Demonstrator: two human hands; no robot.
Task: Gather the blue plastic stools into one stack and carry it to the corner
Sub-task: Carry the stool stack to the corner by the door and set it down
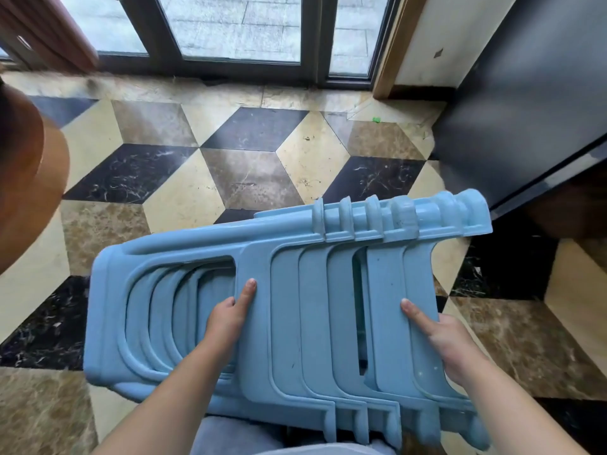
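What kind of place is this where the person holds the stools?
Probably an indoor room or entrance area beside glazed doors. It has a polished marble floor in a cube pattern, dark-framed glass doors facing outdoor paving, and a dark cabinet on the right.

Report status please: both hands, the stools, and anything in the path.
Left hand and right hand both gripping stool stack. Stack nested, tipped sideways, off the floor. Dark cabinet at right; floor ahead open.

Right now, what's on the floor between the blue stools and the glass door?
Nothing big: the head view shows bare patterned floor tiles between the stool stack and the glass door.
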